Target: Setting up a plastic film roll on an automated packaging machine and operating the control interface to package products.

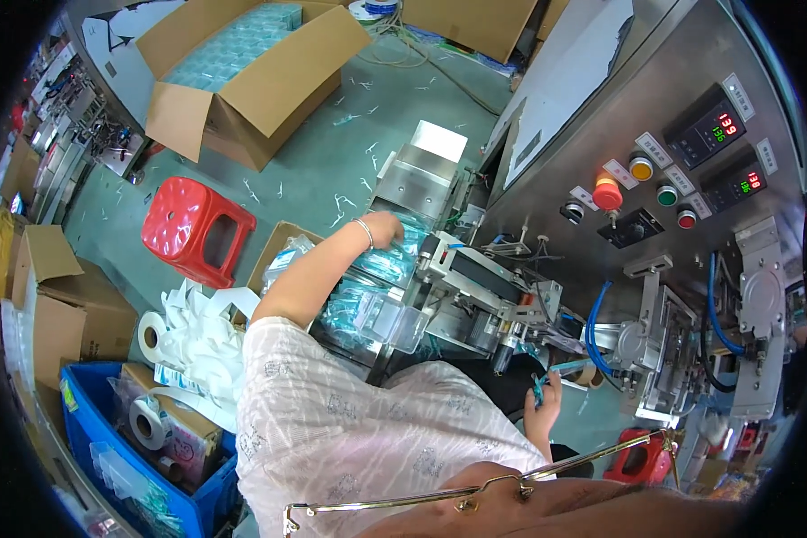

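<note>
My left hand (384,229), a bracelet at its wrist, reaches out to the clear-and-teal plastic packets (388,264) lying in the machine's metal feed channel. Its fingers look curled down at the packets; what they grip is hidden. Nearer to me, more teal packets (342,314) lie beside a clear plastic box (402,325). Low on the right, my right hand (541,414) is closed round small teal plastic pieces (539,387), their exact kind too small to tell. Close by its fingertips is a flat teal strip (569,366) at the machine.
A steel machine panel (663,170) with buttons and displays rises at the right. Blue air hoses (592,327) curve near my right hand. At the left are a red stool (197,231), an open carton (278,85) of teal packs, white film scraps (202,336) and a blue bin (90,430).
</note>
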`<state>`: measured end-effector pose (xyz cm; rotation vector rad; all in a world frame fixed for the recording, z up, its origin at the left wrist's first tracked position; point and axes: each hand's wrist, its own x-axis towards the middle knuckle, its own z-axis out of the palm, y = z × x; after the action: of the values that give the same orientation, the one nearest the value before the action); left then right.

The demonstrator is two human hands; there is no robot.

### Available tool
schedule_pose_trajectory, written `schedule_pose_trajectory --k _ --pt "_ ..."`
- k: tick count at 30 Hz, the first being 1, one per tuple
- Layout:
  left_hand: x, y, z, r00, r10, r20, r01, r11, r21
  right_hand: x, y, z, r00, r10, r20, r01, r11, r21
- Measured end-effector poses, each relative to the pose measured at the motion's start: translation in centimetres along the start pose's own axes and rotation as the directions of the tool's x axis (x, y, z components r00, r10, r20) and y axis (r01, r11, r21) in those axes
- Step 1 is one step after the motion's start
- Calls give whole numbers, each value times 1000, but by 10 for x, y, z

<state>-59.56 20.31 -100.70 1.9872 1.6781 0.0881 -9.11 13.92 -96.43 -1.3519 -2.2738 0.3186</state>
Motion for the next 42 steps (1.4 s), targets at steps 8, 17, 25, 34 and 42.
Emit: schedule_pose_trajectory --k 8,17,25,34,42 --pt "-40 51 -92 835 -188 -517 198 979 -37 9 -5 3 996 41 -82 -38 998 42" --pt "-53 246 -154 327 542 -774 -511 791 337 9 10 13 985 45 -169 -38 998 45" --pt "40 351 -180 341 799 -495 -206 577 790 1 6 12 968 51 -246 -28 995 93" --pt "27 366 -189 489 759 -430 -146 558 817 9 7 8 973 18 -231 1 997 81" --pt "-16 367 -105 365 900 -239 -871 421 253 7 18 18 971 83 -224 -65 994 87"
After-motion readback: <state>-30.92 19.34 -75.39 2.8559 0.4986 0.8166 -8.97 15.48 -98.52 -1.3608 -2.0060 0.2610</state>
